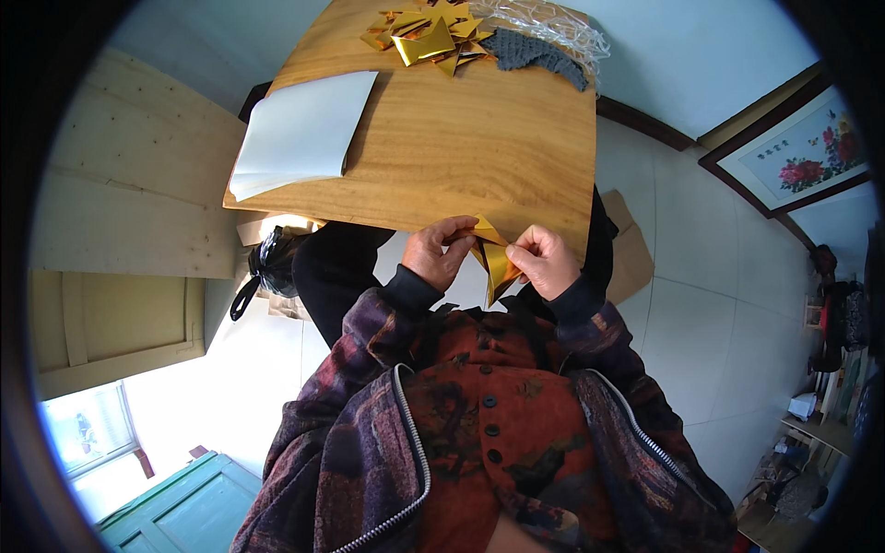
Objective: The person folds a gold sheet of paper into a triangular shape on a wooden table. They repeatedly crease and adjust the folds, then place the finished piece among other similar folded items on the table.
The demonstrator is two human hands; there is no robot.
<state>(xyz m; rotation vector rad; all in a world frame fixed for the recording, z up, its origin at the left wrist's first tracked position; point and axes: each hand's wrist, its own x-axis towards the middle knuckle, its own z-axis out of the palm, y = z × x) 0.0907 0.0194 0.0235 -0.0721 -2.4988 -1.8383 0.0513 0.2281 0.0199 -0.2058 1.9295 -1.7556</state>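
Between my two hands, just off the near edge of the wooden table point(461, 138), is a piece of folded gold foil paper point(498, 264) with pointed ends. My left hand point(439, 252) pinches its upper left side between thumb and fingers. On the right side, my right hand point(546, 262) grips it with the thumb on top. A pile of folded gold paper pieces point(429, 41) lies at the table's far side. To the left on the table rests a stack of white sheets point(302, 129).
Beside the gold pile lie a dark grey knitted cloth point(535, 55) and a tangle of clear plastic strips point(553, 23). A black plastic bag point(272, 261) stands left of my legs. Brown cardboard point(630, 249) is on the floor at right, and a framed flower picture point(797, 152) leans beyond it.
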